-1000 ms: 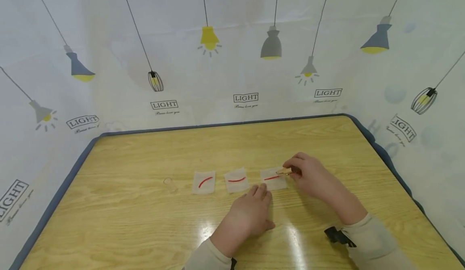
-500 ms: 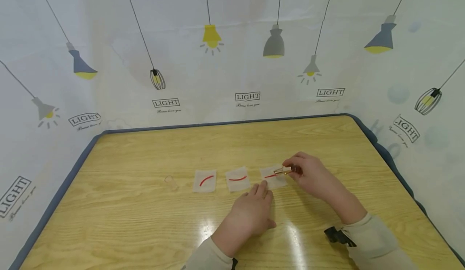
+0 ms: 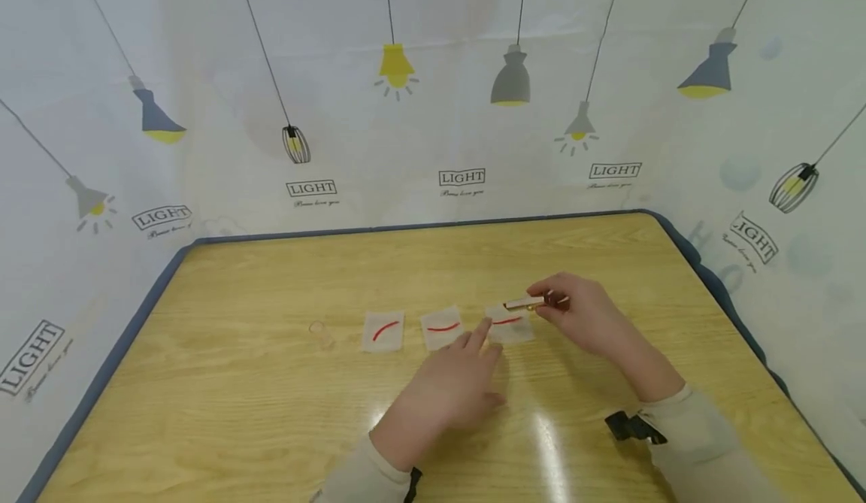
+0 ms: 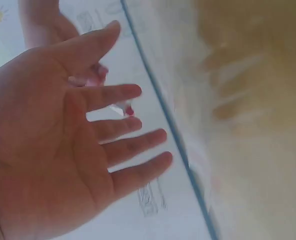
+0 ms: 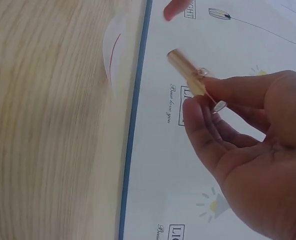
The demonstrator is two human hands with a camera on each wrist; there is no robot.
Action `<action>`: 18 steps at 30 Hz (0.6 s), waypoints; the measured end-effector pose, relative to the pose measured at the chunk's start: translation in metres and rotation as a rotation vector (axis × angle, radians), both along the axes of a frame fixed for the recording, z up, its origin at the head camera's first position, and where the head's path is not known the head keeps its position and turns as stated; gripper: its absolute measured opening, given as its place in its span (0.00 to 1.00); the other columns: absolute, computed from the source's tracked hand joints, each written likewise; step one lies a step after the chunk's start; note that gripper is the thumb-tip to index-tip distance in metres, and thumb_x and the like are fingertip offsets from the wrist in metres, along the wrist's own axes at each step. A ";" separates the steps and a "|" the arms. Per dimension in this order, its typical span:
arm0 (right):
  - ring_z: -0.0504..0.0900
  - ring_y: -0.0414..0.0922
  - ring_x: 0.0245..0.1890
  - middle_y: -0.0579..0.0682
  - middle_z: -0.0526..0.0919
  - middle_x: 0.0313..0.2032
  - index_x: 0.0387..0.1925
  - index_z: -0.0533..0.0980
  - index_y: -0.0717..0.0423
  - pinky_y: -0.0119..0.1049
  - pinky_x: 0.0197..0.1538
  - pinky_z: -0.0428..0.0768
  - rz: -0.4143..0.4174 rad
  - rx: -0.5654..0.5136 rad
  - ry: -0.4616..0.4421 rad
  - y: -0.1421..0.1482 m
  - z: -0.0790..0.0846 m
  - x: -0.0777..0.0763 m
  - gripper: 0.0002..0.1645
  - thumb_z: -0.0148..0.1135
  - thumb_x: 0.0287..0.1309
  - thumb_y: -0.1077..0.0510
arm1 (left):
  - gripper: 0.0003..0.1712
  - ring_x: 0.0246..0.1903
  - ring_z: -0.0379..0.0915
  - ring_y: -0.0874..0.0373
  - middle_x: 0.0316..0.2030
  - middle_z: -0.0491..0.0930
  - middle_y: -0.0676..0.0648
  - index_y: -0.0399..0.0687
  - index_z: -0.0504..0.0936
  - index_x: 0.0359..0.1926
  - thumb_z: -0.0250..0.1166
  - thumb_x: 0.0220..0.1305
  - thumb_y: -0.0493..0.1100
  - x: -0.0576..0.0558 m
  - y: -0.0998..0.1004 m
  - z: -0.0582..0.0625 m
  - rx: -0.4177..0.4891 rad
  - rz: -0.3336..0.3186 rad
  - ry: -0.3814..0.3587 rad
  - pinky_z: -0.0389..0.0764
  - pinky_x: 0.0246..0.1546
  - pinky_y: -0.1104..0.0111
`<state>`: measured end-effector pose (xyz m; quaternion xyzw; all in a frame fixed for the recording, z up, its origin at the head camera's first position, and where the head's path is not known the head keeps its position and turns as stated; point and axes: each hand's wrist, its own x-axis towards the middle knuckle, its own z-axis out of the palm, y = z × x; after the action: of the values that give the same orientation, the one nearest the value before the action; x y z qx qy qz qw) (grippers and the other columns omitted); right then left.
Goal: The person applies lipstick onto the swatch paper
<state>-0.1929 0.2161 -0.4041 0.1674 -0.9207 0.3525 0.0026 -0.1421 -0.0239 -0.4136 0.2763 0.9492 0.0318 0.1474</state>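
Note:
My right hand (image 3: 578,311) pinches a gold binder clip (image 3: 524,303) between thumb and fingers, just over the far edge of the rightmost white paper square (image 3: 510,332). In the right wrist view the binder clip (image 5: 188,72) shows its long body and wire loops. A red line runs across that paper. My left hand (image 3: 449,386) lies at its near left side, fingers straight and spread, holding nothing; the left wrist view shows the bare palm of the left hand (image 4: 73,130). Whether its fingertip touches the paper cannot be told.
To the left lie a middle paper square (image 3: 443,337) and a left paper square (image 3: 372,343), each with a red curve. Farther left is a small clear ring-like item (image 3: 321,334). The wooden table (image 3: 237,398) ends at a lamp-printed white wall covering (image 3: 379,134).
My right hand has lifted the binder clip slightly away from the rightmost paper. My left hand has shifted a little left, its fingers spreading apart. The papers stay in their row.

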 end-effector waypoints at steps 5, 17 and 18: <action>0.87 0.52 0.52 0.60 0.88 0.53 0.61 0.82 0.60 0.44 0.51 0.89 -0.049 -0.147 -0.149 0.003 0.002 -0.004 0.19 0.67 0.72 0.61 | 0.35 0.77 0.68 0.46 0.80 0.66 0.43 0.51 0.75 0.74 0.64 0.76 0.63 -0.010 -0.030 0.018 0.009 0.008 0.106 0.80 0.69 0.53; 0.92 0.40 0.45 0.47 0.89 0.45 0.52 0.87 0.54 0.33 0.57 0.88 0.024 -1.164 -0.595 -0.038 0.004 0.023 0.13 0.61 0.75 0.67 | 0.26 0.45 0.84 0.59 0.50 0.84 0.48 0.44 0.80 0.67 0.71 0.73 0.48 -0.019 -0.023 0.017 1.356 0.513 -0.436 0.88 0.44 0.66; 0.92 0.41 0.45 0.48 0.90 0.45 0.50 0.88 0.52 0.33 0.57 0.88 0.031 -1.238 -0.637 -0.044 0.006 0.026 0.14 0.60 0.75 0.68 | 0.26 0.46 0.83 0.59 0.51 0.84 0.48 0.43 0.80 0.67 0.71 0.73 0.45 -0.018 -0.020 0.016 1.468 0.527 -0.483 0.88 0.46 0.67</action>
<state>-0.1664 0.1725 -0.3977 0.0368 -0.5039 0.8445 -0.1776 -0.1604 -0.0443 -0.3972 0.0556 0.6623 0.7379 0.1171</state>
